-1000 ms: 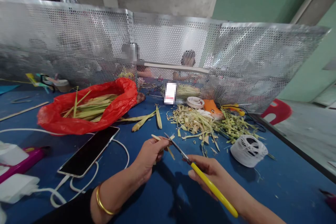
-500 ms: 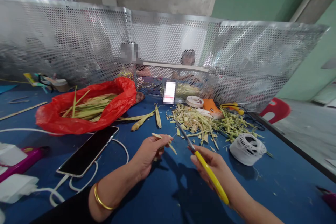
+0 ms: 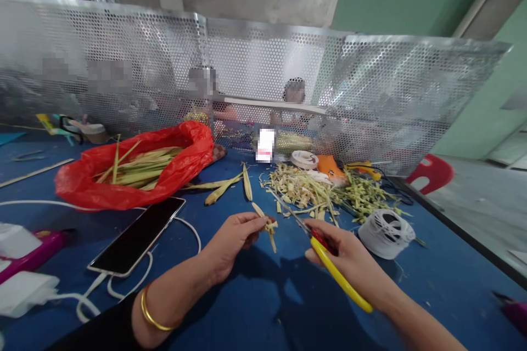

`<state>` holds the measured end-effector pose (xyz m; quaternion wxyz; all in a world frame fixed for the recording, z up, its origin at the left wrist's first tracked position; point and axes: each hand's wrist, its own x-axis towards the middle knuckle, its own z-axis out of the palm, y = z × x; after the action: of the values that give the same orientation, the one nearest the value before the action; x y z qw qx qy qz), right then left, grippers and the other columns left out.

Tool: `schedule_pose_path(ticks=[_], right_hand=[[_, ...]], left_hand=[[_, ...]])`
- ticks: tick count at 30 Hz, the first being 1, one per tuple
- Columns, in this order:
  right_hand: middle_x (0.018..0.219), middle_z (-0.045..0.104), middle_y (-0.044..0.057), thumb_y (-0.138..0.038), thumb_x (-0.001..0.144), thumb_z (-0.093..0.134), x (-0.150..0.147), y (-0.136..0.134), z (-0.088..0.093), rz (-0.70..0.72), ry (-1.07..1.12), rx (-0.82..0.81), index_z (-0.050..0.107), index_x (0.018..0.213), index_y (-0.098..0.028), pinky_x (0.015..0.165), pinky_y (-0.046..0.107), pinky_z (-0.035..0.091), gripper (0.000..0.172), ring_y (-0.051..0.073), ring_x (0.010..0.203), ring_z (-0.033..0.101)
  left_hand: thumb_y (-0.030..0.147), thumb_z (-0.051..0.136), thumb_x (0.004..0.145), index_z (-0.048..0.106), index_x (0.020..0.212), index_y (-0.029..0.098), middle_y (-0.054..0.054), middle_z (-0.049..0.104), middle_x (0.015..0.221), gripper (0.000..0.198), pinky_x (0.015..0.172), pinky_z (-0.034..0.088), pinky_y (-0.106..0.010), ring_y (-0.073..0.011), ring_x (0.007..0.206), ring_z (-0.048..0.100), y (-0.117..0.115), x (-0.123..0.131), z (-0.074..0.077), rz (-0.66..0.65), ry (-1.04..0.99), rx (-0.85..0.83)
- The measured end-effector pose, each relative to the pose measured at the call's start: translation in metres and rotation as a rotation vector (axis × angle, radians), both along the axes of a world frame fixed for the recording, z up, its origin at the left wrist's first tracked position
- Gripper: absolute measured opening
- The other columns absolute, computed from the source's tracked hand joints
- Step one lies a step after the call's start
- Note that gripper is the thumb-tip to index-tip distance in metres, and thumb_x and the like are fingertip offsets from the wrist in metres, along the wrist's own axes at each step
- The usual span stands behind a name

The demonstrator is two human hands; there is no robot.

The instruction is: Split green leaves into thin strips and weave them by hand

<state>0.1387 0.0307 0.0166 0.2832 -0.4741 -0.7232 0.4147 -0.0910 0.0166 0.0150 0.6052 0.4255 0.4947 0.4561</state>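
Between thumb and fingers, my left hand (image 3: 239, 236) pinches a small folded piece of pale dried leaf (image 3: 269, 227), its ends sticking out above and below. My right hand (image 3: 337, 249) grips scissors with yellow and red handles (image 3: 341, 279); their blades (image 3: 290, 208) point up and left, a little to the right of the leaf piece and apart from it. Beyond the blades lies a heap of leaf trimmings (image 3: 302, 189). Several loose leaf strips (image 3: 224, 189) rest past my left hand.
A red plastic bag (image 3: 135, 167) full of long leaves stands at the left, with a charging phone (image 3: 138, 236) before it. White cord (image 3: 387, 233) sits at the right, near a tape roll (image 3: 304, 159). A perforated metal screen (image 3: 263, 60) closes the back; people show behind it.
The leaf piece in my left hand has turned more upright and now shows a folded, knotted middle. My right hand and the scissors have shifted slightly right, the blades tilting further left.
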Motion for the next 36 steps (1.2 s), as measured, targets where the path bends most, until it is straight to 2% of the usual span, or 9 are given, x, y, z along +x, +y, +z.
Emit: schedule_pose_path(ticks=[3, 8, 13, 17, 21, 25, 29, 36], right_hand=[[0.071, 0.05, -0.001, -0.044, 0.071, 0.068, 0.0, 0.0, 0.003, 0.075, 0.001, -0.053, 0.063, 0.108, -0.019, 0.059, 0.024, 0.041, 0.045, 0.014, 0.064, 0.045], [0.064, 0.039, -0.005, -0.045, 0.075, 0.066, 0.003, -0.001, 0.01, 0.214, 0.098, -0.245, 0.063, 0.104, -0.017, 0.05, 0.019, 0.033, 0.04, 0.009, 0.056, 0.034], [0.063, 0.035, -0.006, -0.046, 0.076, 0.065, 0.006, -0.002, 0.012, 0.245, 0.091, -0.366, 0.063, 0.104, -0.019, 0.047, 0.018, 0.03, 0.039, 0.007, 0.052, 0.032], [0.067, 0.039, -0.005, -0.045, 0.074, 0.067, 0.005, -0.004, 0.011, 0.236, 0.079, -0.362, 0.065, 0.089, -0.018, 0.047, 0.019, 0.029, 0.031, 0.006, 0.052, 0.034], [0.066, 0.043, -0.004, -0.044, 0.073, 0.068, 0.003, -0.006, 0.009, 0.23, 0.087, -0.365, 0.066, 0.085, -0.018, 0.046, 0.019, 0.03, 0.029, 0.007, 0.052, 0.035], [0.064, 0.044, -0.004, -0.043, 0.074, 0.068, 0.001, -0.007, 0.007, 0.241, 0.11, -0.365, 0.067, 0.088, -0.019, 0.044, 0.019, 0.029, 0.028, 0.007, 0.05, 0.034], [0.06, 0.039, -0.006, -0.04, 0.077, 0.066, -0.001, -0.008, 0.008, 0.262, 0.113, -0.362, 0.067, 0.096, -0.021, 0.042, 0.019, 0.023, 0.027, 0.006, 0.047, 0.028], [0.062, 0.037, -0.004, -0.04, 0.072, 0.069, -0.005, -0.008, 0.015, 0.266, 0.068, -0.247, 0.068, 0.078, -0.018, 0.05, 0.022, 0.022, 0.022, 0.01, 0.059, 0.025]], left_hand=[[0.04, 0.064, 0.073, 0.073, 0.089, 0.014, 0.006, 0.035, 0.054, 0.032, 0.051, 0.013, -0.024, -0.0087, 0.053, 0.023, -0.001, 0.0, 0.003, -0.039, 0.054, 0.028], [0.043, 0.062, 0.075, 0.075, 0.086, 0.015, 0.005, 0.034, 0.053, 0.033, 0.052, 0.015, -0.025, -0.0101, 0.054, 0.024, -0.002, 0.0, 0.007, -0.068, 0.092, 0.03], [0.042, 0.06, 0.076, 0.075, 0.083, 0.015, 0.002, 0.045, 0.057, 0.031, 0.054, 0.02, -0.025, -0.0108, 0.056, 0.029, -0.002, 0.0, 0.008, -0.102, 0.117, 0.055], [0.041, 0.059, 0.074, 0.075, 0.078, 0.017, -0.001, 0.055, 0.062, 0.029, 0.056, 0.024, -0.025, -0.0122, 0.057, 0.036, -0.003, 0.001, 0.008, -0.102, 0.135, 0.083], [0.04, 0.061, 0.073, 0.075, 0.075, 0.018, -0.003, 0.059, 0.065, 0.026, 0.058, 0.027, -0.025, -0.0141, 0.06, 0.042, -0.002, 0.002, 0.008, -0.104, 0.144, 0.071], [0.037, 0.059, 0.074, 0.075, 0.074, 0.017, -0.001, 0.055, 0.059, 0.026, 0.056, 0.025, -0.025, -0.0126, 0.055, 0.036, -0.001, 0.002, 0.006, -0.114, 0.138, 0.067], [0.035, 0.06, 0.073, 0.074, 0.072, 0.017, -0.001, 0.054, 0.058, 0.024, 0.054, 0.024, -0.025, -0.0117, 0.054, 0.035, 0.0, 0.002, 0.005, -0.1, 0.12, 0.068], [0.033, 0.059, 0.073, 0.074, 0.071, 0.016, -0.003, 0.06, 0.064, 0.022, 0.056, 0.026, -0.025, -0.012, 0.056, 0.04, 0.0, 0.002, 0.005, -0.108, 0.119, 0.042]])
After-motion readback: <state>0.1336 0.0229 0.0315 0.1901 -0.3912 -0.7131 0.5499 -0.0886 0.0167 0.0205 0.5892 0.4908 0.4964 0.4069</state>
